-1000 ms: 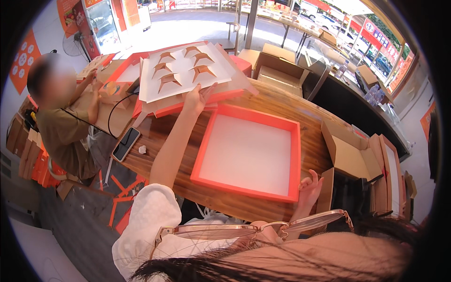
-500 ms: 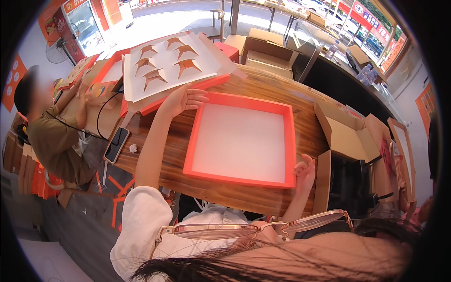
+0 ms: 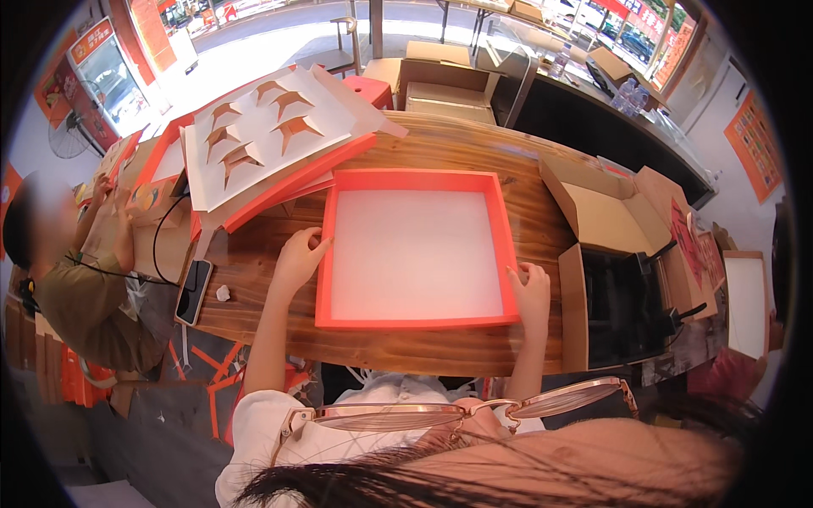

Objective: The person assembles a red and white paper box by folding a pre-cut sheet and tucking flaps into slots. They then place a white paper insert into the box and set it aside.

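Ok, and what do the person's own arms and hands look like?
The left grip and right grip are bare hands without gloves, and no watch or bracelet shows. The forearms are uncovered; a loose, plain white sleeve shows on the left, while the right side is mostly hidden.

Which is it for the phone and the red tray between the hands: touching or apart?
Apart. The head view shows the phone lying left of the tray, with wooden tabletop and a crumpled white scrap visible between them.
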A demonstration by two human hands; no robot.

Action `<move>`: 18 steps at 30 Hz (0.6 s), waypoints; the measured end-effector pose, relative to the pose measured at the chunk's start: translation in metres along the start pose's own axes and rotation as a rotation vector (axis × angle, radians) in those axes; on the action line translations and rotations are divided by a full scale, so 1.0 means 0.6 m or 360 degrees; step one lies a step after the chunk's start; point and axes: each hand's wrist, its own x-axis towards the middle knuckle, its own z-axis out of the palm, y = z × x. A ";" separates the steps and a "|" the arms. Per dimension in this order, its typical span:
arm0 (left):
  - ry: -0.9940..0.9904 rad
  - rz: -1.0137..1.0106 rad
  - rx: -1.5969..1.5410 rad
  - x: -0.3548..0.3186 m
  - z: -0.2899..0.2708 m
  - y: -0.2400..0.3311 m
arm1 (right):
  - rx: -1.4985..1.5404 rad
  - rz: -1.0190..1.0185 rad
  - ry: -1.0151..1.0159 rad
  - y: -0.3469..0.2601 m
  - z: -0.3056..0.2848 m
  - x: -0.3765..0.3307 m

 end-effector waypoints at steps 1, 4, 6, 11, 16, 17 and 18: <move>-0.0034 -0.0025 0.0125 -0.003 0.004 0.006 | -0.0092 -0.0028 -0.0042 -0.004 -0.005 0.002; 0.0043 0.0019 0.0148 0.001 0.027 -0.014 | -0.0292 -0.0101 -0.0008 -0.020 -0.008 0.005; 0.0019 0.0069 0.0079 -0.011 0.036 0.000 | -0.0457 -0.0075 0.0062 -0.021 -0.005 0.010; -0.0070 0.0132 -0.0122 -0.037 0.064 0.021 | -0.0582 -0.0049 0.0251 -0.051 -0.069 0.008; -0.0105 0.0079 -0.0226 -0.032 0.053 0.042 | -0.0541 -0.0319 0.0522 -0.093 -0.161 0.024; 0.0026 0.0187 -0.0261 -0.023 0.057 0.035 | -0.0549 -0.0407 0.0576 -0.097 -0.177 0.033; 0.0155 0.0293 -0.0297 -0.016 0.053 0.044 | -0.0558 -0.0494 0.0626 -0.105 -0.192 0.043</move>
